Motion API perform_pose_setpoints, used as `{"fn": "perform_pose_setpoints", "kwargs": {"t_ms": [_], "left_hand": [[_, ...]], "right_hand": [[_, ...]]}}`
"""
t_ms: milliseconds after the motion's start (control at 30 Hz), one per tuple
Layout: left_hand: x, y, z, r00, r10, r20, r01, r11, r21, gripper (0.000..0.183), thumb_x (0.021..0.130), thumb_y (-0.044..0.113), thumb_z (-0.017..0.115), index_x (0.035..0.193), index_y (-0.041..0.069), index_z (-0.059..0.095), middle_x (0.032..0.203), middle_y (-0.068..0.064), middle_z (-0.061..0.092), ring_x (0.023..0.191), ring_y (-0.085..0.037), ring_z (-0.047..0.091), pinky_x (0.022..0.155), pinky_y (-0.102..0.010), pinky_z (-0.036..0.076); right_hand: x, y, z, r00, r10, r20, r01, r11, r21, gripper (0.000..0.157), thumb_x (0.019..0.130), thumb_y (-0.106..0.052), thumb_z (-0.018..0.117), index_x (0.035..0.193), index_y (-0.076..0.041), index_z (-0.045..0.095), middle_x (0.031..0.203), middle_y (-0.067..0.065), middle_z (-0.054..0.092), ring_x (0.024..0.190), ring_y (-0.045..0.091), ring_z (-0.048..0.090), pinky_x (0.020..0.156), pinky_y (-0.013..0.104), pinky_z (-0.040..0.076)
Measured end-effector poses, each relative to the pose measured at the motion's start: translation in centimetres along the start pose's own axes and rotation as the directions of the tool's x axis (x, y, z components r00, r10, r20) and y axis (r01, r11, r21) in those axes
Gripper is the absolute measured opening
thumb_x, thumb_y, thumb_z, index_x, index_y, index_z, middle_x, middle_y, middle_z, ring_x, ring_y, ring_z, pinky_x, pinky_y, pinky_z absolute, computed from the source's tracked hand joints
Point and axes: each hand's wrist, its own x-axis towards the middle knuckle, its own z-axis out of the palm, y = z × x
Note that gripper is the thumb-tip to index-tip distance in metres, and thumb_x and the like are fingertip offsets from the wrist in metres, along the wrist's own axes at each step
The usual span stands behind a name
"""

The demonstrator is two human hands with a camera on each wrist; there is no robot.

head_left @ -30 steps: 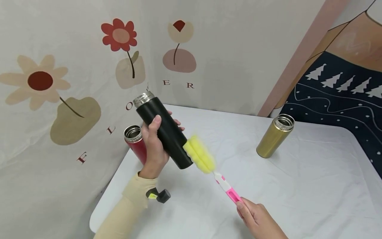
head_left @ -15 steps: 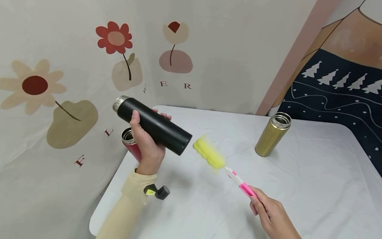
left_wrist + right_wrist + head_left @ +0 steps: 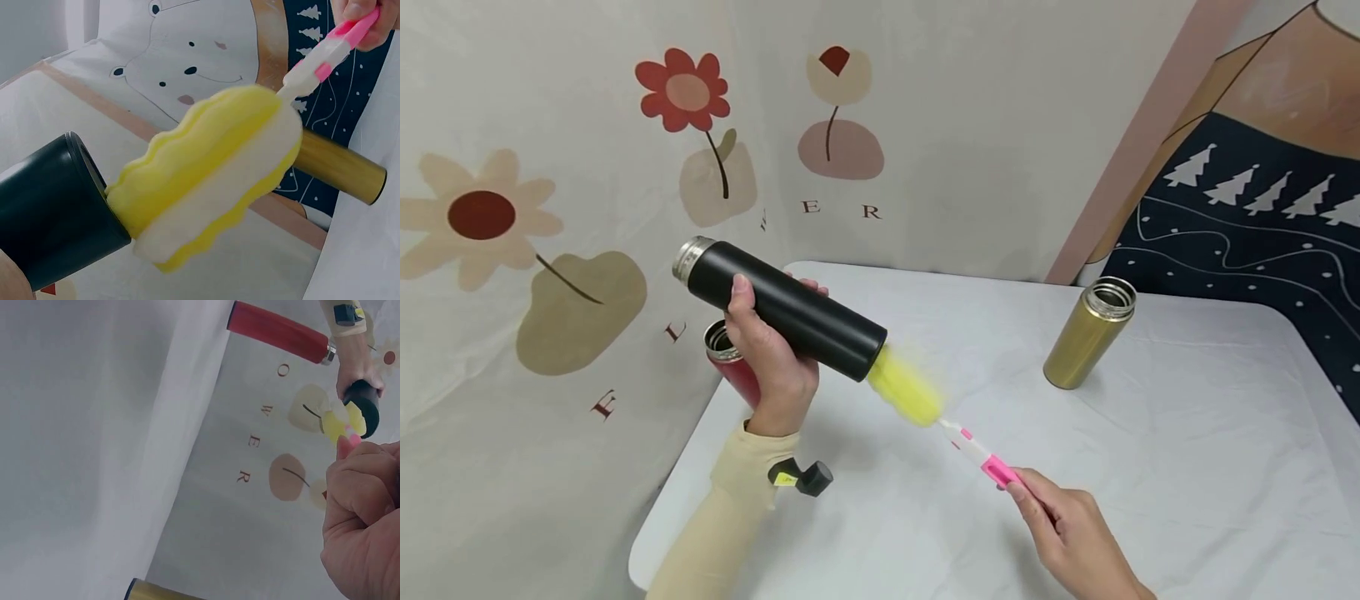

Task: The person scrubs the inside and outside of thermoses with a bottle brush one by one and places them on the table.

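Note:
My left hand [image 3: 775, 367] grips a black bottle [image 3: 790, 308] in the air. Its silver threaded mouth points up and left, its base down and right. In my right hand [image 3: 1067, 525] I hold the pink-and-white handle of a sponge bottle brush [image 3: 910, 387]. The brush's yellow-and-white sponge head [image 3: 206, 181] meets the base end of the bottle in the left wrist view; whether its tip presses on the base is hard to tell. Behind my left hand stands a red bottle [image 3: 737, 375], partly covered by that hand.
A gold bottle [image 3: 1086, 337] with an open top stands on the right of the white table [image 3: 1187, 467]. Printed cloths with flowers hang behind and to the left. A small black device [image 3: 801, 477] is strapped to my left wrist.
The black bottle has tilted flatter and shifted left with my left hand. The brush pulled away to the lower right, then came back to the bottle's base end.

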Motion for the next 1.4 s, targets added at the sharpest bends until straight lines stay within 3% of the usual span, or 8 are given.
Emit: {"fn": "perform_pose_setpoints", "kwargs": {"t_ms": [267,533,733,1067,1400], "left_hand": [[0.0,-0.3,-0.1,0.999,0.050,-0.010,-0.050,0.998,-0.035,0.050,0.103,0.034,0.068,0.137,0.005,0.045,0.093,-0.023,0.068,0.075,-0.033,0.073,0.079,-0.050,0.066],[-0.5,-0.5,0.1,0.998,0.063,0.021,-0.063,0.998,0.001,0.047,0.102,0.032,0.067,0.138,0.008,0.047,0.097,-0.022,0.067,0.076,-0.033,0.074,0.078,-0.050,0.066],[-1.2,-0.7,0.0,0.998,0.043,0.040,-0.043,0.999,0.017,0.048,0.102,0.032,0.067,0.139,0.008,0.046,0.097,-0.021,0.067,0.075,-0.032,0.074,0.075,-0.050,0.067],[-1.6,-0.3,-0.1,0.998,0.058,0.026,-0.058,0.998,-0.011,0.045,0.102,0.034,0.068,0.128,0.002,0.050,0.097,-0.020,0.066,0.073,-0.031,0.074,0.071,-0.048,0.067],[-1.3,-0.1,0.1,0.993,0.119,0.027,-0.119,0.993,-0.014,0.048,0.101,0.034,0.069,0.130,0.002,0.048,0.092,-0.021,0.067,0.073,-0.031,0.074,0.073,-0.048,0.067]], "right_hand": [[-0.9,-0.6,-0.3,0.997,-0.071,-0.011,0.071,0.997,0.015,0.043,0.086,0.019,0.073,0.111,-0.017,0.070,0.065,-0.010,0.036,0.066,-0.013,0.023,0.049,0.007,0.026],[-1.1,-0.6,-1.8,0.999,-0.010,-0.040,0.010,1.000,-0.010,0.047,0.085,0.021,0.073,0.113,-0.016,0.074,0.066,-0.014,0.038,0.062,-0.013,0.025,0.046,0.008,0.027],[-0.6,0.3,-2.5,0.999,-0.016,-0.051,0.013,0.999,-0.045,0.046,0.086,0.022,0.071,0.112,-0.016,0.074,0.065,-0.014,0.038,0.062,-0.012,0.025,0.047,0.009,0.027],[-0.5,1.1,-1.1,0.998,0.045,-0.048,-0.045,0.999,-0.001,0.047,0.089,0.021,0.070,0.107,-0.022,0.073,0.066,-0.014,0.039,0.061,-0.012,0.026,0.045,0.011,0.026],[-1.0,0.1,0.0,1.000,0.007,0.026,-0.008,0.998,0.062,0.044,0.090,0.019,0.071,0.107,-0.022,0.070,0.063,-0.011,0.034,0.065,-0.014,0.022,0.046,0.010,0.024]]}}
